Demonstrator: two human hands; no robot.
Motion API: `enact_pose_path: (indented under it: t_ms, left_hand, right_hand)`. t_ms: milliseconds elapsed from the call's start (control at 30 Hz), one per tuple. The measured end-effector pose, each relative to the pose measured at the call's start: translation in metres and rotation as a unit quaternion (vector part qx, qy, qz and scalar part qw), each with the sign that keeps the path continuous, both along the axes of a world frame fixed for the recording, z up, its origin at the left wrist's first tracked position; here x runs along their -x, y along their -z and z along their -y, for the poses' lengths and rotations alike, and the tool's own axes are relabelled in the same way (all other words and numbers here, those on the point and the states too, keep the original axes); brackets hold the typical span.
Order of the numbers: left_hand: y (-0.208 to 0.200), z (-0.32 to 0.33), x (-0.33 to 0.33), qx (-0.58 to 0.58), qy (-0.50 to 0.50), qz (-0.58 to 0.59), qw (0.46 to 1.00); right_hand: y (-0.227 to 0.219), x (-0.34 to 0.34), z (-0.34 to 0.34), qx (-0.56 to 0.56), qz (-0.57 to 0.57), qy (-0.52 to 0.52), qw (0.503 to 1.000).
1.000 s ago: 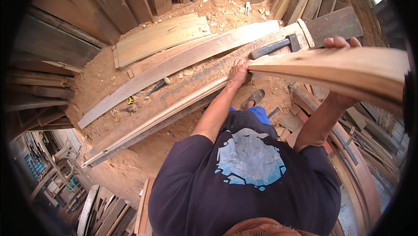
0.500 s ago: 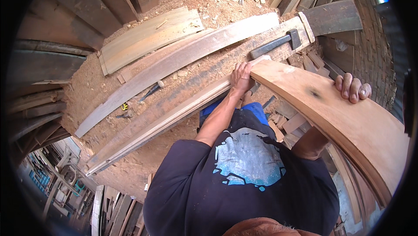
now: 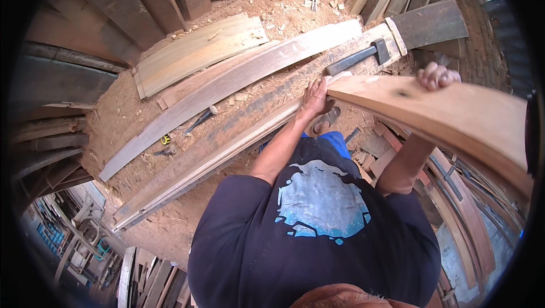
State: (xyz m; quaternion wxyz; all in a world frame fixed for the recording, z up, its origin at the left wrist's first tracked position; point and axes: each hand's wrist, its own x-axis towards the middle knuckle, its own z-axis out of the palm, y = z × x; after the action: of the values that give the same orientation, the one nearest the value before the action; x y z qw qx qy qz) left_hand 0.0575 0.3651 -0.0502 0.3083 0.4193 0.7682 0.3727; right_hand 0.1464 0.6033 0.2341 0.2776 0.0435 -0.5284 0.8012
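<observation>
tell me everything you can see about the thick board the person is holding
The board looks like pale tan wood, with a fairly smooth broad face, a dark spot resembling a knot, and a thick, browner side edge. It appears curved, though the fisheye view bends shapes, and widens rightward from its narrow end. It reaches the picture's right rim, where its other end is lost. The left grip touches the narrow end; the right grip curls over its long upper edge.

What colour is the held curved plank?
Curved plank: light tan with a dark spot; head view.
</observation>
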Motion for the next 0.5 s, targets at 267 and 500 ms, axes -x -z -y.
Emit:
enact_pose_path:
  t_ms: [267, 500]
  left_hand:
    - [-0.163, -0.019, 0.094, -0.059, 0.176, 0.172, 0.967]
    - [-0.052, 0.058, 0.092, 0.102, 0.143, -0.033, 0.984]
  right_hand:
    - [-0.002, 0.064, 0.036, 0.024, -0.014, 0.181, 0.983]
    - [-0.017, 0.029, 0.045, 0.001, -0.002, 0.142, 0.990]
